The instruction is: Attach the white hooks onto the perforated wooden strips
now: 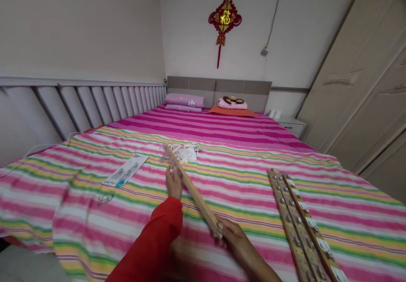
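A long, narrow wooden strip [196,194] is held tilted above the bed, its edge turned toward me. My right hand [234,236] is closed around its near end. Further up, my left hand [174,183], below a red sleeve, has its fingers curled against the left side of the strip near the far end. Small metal pieces seem to sit on that side, mostly hidden by the strip and the fingers. Beyond the far end lies a pile of white cards and clear packaging [190,151]. To the left is a printed card [127,171] picturing hooks.
Wooden boards with metal hooks [287,218] lie at the right, one bearing white discs [312,222]. A thin wire loop [105,197] rests at the left on the striped sheet [241,180]. A railing [104,104] borders the left side; folded bedding [184,100] is at the headboard.
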`<action>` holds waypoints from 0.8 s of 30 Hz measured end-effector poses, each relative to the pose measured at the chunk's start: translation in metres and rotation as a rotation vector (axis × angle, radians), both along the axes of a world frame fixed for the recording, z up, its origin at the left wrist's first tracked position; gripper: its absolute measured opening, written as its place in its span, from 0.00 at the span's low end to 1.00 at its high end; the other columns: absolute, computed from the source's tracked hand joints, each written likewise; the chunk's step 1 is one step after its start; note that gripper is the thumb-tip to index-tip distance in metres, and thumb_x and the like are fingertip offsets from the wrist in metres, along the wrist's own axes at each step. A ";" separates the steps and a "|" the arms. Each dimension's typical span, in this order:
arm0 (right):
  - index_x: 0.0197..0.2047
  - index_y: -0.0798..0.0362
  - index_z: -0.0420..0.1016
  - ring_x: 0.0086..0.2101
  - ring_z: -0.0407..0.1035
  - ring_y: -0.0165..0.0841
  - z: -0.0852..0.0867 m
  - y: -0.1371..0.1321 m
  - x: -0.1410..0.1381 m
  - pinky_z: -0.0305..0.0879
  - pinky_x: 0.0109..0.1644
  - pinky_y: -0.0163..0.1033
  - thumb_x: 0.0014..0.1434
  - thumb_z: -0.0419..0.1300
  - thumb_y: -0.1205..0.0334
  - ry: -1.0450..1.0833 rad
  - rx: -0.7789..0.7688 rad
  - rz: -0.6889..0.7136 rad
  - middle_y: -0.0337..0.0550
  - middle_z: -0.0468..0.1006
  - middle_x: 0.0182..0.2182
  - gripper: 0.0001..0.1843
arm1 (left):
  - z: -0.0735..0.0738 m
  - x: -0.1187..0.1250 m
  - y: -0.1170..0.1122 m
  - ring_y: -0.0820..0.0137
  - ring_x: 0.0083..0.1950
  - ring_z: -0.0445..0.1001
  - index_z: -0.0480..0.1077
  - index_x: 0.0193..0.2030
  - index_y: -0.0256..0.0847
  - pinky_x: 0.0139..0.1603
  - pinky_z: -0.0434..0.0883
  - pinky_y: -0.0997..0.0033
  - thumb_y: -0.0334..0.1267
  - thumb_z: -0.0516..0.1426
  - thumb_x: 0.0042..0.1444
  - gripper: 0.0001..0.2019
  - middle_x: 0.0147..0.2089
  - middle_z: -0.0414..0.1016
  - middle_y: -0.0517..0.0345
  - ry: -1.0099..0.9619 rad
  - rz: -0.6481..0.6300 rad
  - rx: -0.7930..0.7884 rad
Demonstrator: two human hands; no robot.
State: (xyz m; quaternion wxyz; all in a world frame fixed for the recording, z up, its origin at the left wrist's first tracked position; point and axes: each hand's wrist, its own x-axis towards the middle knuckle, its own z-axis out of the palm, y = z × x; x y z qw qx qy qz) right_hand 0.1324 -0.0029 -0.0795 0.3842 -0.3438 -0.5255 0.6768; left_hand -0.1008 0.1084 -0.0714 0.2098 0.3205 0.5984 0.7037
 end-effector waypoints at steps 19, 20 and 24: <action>0.48 0.52 0.78 0.23 0.56 0.30 0.007 -0.024 0.050 0.55 0.28 0.36 0.49 0.61 0.41 -0.192 0.006 -0.053 0.39 0.67 0.23 0.29 | 0.011 -0.040 0.010 0.64 0.45 0.73 0.64 0.54 0.39 0.43 0.70 0.66 0.54 0.44 0.58 0.25 0.48 0.72 0.45 0.060 0.064 -0.104; 0.49 0.52 0.77 0.24 0.57 0.31 0.006 -0.027 0.051 0.56 0.29 0.36 0.49 0.61 0.41 -0.202 0.008 -0.049 0.39 0.68 0.23 0.30 | 0.014 -0.040 0.013 0.65 0.42 0.74 0.61 0.57 0.38 0.40 0.71 0.66 0.54 0.44 0.59 0.27 0.49 0.71 0.45 0.041 0.062 -0.109; 0.50 0.48 0.76 0.27 0.62 0.34 0.005 -0.043 0.054 0.61 0.32 0.38 0.49 0.61 0.41 -0.231 0.001 -0.018 0.42 0.72 0.27 0.29 | 0.023 -0.043 0.021 0.64 0.36 0.72 0.66 0.48 0.36 0.36 0.69 0.65 0.53 0.45 0.58 0.23 0.38 0.73 0.48 0.061 0.156 -0.165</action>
